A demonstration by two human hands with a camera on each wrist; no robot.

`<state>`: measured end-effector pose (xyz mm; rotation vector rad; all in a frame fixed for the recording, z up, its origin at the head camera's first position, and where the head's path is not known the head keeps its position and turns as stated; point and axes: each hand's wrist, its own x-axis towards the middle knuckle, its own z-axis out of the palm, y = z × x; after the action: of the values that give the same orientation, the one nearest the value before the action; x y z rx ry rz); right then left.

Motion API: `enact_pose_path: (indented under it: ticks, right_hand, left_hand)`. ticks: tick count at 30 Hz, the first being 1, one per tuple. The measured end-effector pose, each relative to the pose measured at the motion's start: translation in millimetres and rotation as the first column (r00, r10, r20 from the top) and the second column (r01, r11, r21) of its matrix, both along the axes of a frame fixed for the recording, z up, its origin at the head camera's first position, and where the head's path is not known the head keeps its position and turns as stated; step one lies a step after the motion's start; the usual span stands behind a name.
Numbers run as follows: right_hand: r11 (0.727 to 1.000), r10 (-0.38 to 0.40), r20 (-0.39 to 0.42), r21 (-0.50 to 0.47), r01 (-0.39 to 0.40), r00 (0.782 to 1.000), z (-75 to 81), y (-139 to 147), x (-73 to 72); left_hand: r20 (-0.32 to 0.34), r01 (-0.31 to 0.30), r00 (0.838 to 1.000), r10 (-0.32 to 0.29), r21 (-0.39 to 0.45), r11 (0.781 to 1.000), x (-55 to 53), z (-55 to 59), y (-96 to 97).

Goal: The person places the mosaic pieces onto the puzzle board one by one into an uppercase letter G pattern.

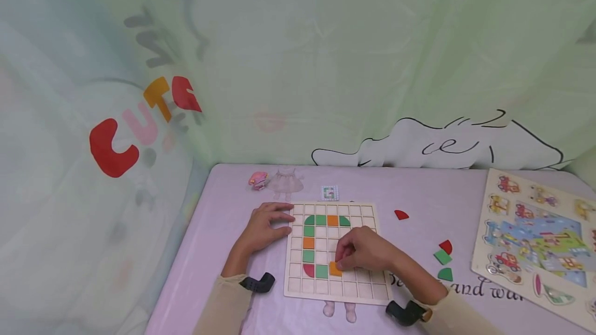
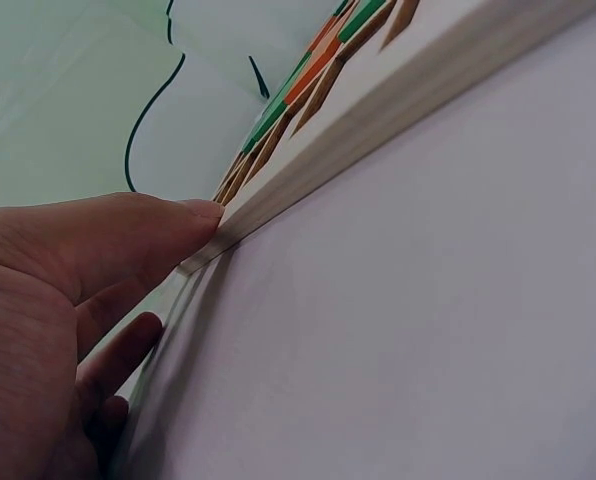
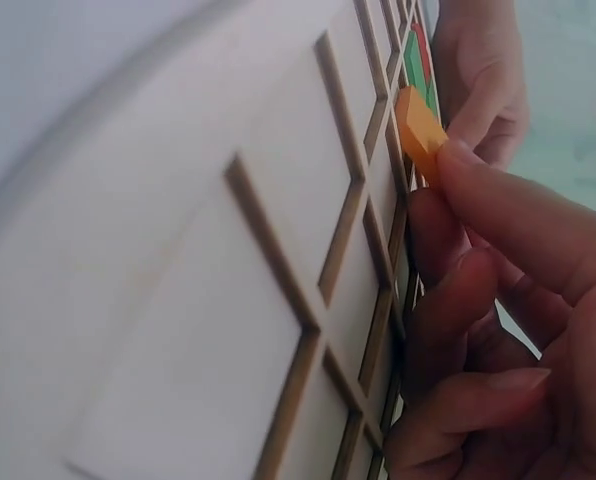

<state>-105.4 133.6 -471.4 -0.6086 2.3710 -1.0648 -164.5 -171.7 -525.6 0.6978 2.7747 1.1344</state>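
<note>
Orange tile in right hand's pinch

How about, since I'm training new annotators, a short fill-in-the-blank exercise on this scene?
1. The right hand pinches a square tile coloured ____.
2. In the head view, the edge of the board that the left hand touches is the ____ one.
3. The rounded tile at the near left corner of the laid pattern is coloured ____.
4. Of the four loose pieces right of the board, the number coloured red is ____.

Missing words: orange; left; red; two.
</note>
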Motion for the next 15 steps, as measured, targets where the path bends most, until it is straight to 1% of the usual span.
enact_pose_path:
  ticks: [8,15]
  right_hand:
    - [1.000,-0.009,0.020,0.004,0.009,1.000,0.0,-2.6,2.7]
    - [1.000,-0.014,0.010,0.000,0.014,1.000,-0.1,-2.4,4.6]
  left_hand:
    - [0.007,-0.001,1.000,0.001,0.009,1.000,0.2,1.1,0.1]
    - [0.030,-0.010,1.000,0.010,-0.002,1.000,-0.1,0.5,-0.1]
